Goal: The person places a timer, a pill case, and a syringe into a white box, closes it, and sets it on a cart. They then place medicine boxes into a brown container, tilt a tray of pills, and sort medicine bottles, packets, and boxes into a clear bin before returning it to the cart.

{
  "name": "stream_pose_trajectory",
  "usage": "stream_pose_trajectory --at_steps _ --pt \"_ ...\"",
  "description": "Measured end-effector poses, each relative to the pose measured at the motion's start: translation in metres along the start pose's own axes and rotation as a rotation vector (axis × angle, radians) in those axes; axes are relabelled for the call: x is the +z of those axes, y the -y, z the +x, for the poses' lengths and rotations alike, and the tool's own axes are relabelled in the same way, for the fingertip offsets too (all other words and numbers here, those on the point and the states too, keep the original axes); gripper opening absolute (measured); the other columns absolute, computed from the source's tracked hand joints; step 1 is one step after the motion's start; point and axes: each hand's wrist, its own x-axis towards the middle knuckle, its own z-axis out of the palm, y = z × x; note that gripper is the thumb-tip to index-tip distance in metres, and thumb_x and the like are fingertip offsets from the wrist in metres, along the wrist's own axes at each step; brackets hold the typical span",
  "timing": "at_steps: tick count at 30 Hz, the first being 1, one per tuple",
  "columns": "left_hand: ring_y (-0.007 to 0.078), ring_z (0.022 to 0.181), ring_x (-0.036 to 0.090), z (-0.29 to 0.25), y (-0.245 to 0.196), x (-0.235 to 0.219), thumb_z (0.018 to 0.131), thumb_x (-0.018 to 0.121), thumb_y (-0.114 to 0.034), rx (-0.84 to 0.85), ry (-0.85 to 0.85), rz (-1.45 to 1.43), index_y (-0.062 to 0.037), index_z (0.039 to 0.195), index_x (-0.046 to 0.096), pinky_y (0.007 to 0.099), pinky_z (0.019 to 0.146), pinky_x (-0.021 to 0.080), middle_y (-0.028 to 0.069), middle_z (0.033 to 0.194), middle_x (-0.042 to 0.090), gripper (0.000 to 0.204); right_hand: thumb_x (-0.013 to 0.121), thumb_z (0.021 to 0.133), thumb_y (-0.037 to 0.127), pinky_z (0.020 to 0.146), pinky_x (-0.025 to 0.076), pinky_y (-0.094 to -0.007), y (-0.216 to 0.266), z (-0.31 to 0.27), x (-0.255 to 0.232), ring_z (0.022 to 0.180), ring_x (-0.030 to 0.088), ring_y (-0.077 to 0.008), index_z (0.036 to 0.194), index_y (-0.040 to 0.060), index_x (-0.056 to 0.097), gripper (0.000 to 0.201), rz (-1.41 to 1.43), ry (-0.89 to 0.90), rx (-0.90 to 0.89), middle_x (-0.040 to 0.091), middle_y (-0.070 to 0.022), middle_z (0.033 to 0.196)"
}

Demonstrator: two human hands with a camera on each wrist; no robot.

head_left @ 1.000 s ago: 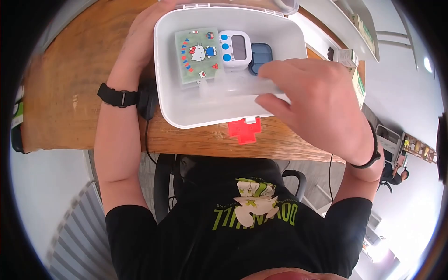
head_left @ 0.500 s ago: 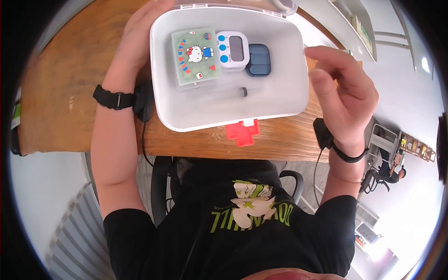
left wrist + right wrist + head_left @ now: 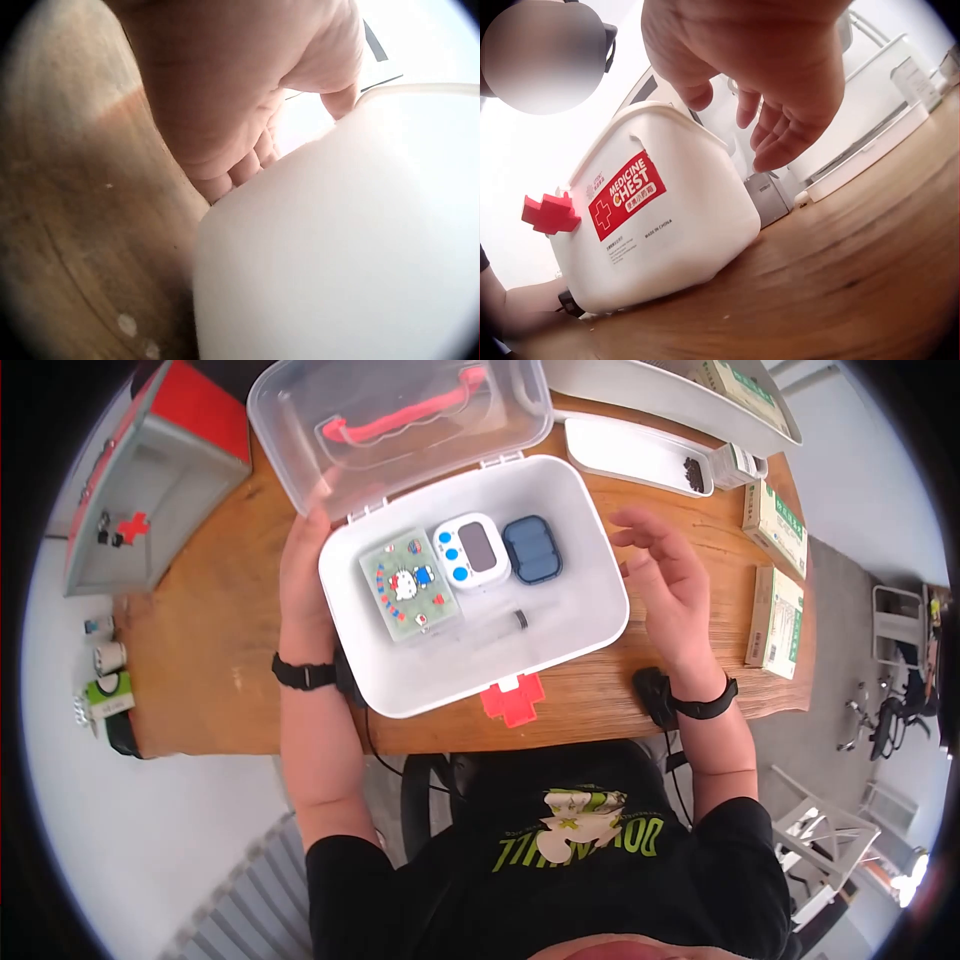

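Observation:
A white medicine chest (image 3: 470,678) with "MEDICINE CHEST" on its side stands on the wooden table, its clear lid (image 3: 400,460) with a red handle tipped back. Inside lie a green Hello Kitty case (image 3: 408,585), a white timer (image 3: 470,550) with blue buttons, a small dark blue pill box (image 3: 534,550) and a clear syringe (image 3: 500,626) with a dark plunger tip. Along the chest's left outer wall my left hand (image 3: 305,580) rests, fingers reaching toward the back corner. Just off the right wall hovers my right hand (image 3: 668,590), fingers loosely bent and holding nothing.
A red cross latch (image 3: 513,700) hangs from the chest's front. Long white trays (image 3: 640,455) stand behind it, with medicine cartons (image 3: 776,622) at the table's right. A grey and red cabinet (image 3: 160,480) stands at left. Cables run from both wrists.
The right hand reached over the chest, then withdrew to its right side, leaving the syringe on the chest floor. The head view has shifted, bringing the lid and trays into sight.

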Motion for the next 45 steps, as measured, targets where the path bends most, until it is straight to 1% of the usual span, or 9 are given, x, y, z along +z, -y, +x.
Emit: stream_pose_trajectory --at_steps 8,9,12,18,21,29,36,41,45 --pt "0.0353 0.130 0.056 -0.004 -0.014 0.008 0.099 0.057 -0.049 0.110 0.177 0.092 -0.0059 0.163 0.013 0.0465 0.108 0.046 0.0304 0.147 0.047 0.088 0.051 0.104 0.010 0.095 0.050 -0.0314 0.003 -0.008 0.002 0.114 0.059 -0.0170 0.146 -0.0032 0.046 0.045 0.163 0.211 0.016 0.055 -0.0146 0.138" --pt "0.0361 0.133 0.053 -0.007 -0.018 0.014 0.097 0.055 -0.060 0.144 0.157 0.252 -0.0082 0.164 0.011 0.0468 0.108 0.045 0.0311 0.149 0.046 0.095 0.050 0.104 0.010 0.096 0.050 -0.0317 0.002 -0.010 0.004 0.117 0.059 -0.0178 0.146 -0.0034 0.046 0.045 0.162 0.219 -0.015 0.055 -0.0150 0.138" --pt "0.0365 0.133 0.053 -0.003 -0.016 0.000 0.095 0.046 -0.073 0.099 0.297 -0.173 -0.0082 0.164 0.011 0.0472 0.108 0.045 0.0315 0.151 0.044 0.100 0.049 0.103 0.010 0.103 0.046 -0.0342 0.002 -0.012 0.007 0.125 0.056 -0.0219 0.146 -0.0052 0.045 0.045 0.095 0.224 -0.050 0.057 -0.0170 0.137" --pt "0.0385 0.129 0.056 -0.010 -0.019 0.012 0.102 0.024 -0.070 0.118 0.002 -0.007 -0.0096 0.162 0.019 0.0481 0.108 0.046 0.0319 0.147 0.049 0.085 0.047 0.104 0.011 0.107 0.043 -0.0361 0.004 -0.013 0.008 0.126 0.056 -0.0259 0.143 -0.0069 0.048 0.043 0.072 0.204 -0.035 0.058 -0.0189 0.137" --pt "0.0398 0.127 0.058 -0.009 -0.018 0.003 0.105 0.021 -0.064 0.109 0.058 -0.126 -0.0122 0.161 0.024 0.0493 0.107 0.048 0.0324 0.145 0.050 0.076 0.044 0.105 0.012 0.106 0.043 -0.0363 0.005 -0.011 0.011 0.124 0.057 -0.0276 0.142 -0.0072 0.049 0.042 0.029 0.181 -0.098 0.059 -0.0201 0.136" --pt "0.0411 0.131 0.055 -0.008 -0.015 -0.015 0.106 0.031 -0.057 0.197 0.080 -0.124 -0.0161 0.160 0.030 0.0529 0.108 0.048 0.0318 0.149 0.046 0.067 0.039 0.107 0.015 0.095 0.049 -0.0364 0.004 0.011 0.027 0.107 0.065 -0.0300 0.135 -0.0058 0.057 0.039 -0.107 0.091 -0.218 0.068 -0.0222 0.116" --pt "0.0427 0.136 0.049 -0.005 -0.010 -0.029 0.106 0.042 -0.050 0.268 0.005 -0.031 -0.0067 0.156 0.034 0.0529 0.111 0.045 0.0302 0.153 0.043 0.067 0.034 0.110 0.029 0.084 0.052 -0.0360 -0.005 0.045 0.037 0.089 0.067 -0.0261 0.129 -0.0042 0.062 0.048 0.023 0.073 -0.065 0.071 -0.0185 0.096" --pt "0.0370 0.134 0.052 -0.008 -0.022 -0.019 0.104 0.050 -0.037 0.234 -0.116 0.243 -0.0012 0.150 0.040 0.0514 0.113 0.044 0.0237 0.148 0.050 0.059 0.032 0.110 0.035 0.082 0.051 -0.0370 -0.005 0.061 0.049 0.084 0.065 -0.0261 0.123 -0.0040 0.065 0.053 0.030 0.027 -0.020 0.071 -0.0187 0.093" --pt "0.0308 0.130 0.057 -0.013 -0.027 -0.012 0.091 0.072 -0.039 0.211 -0.074 0.188 -0.0005 0.146 0.045 0.0485 0.110 0.049 0.0177 0.144 0.055 0.072 0.032 0.111 0.035 0.081 0.051 -0.0386 -0.013 0.061 0.054 0.082 0.064 -0.0276 0.121 -0.0039 0.066 0.053 -0.053 -0.034 -0.043 0.070 -0.0193 0.090"
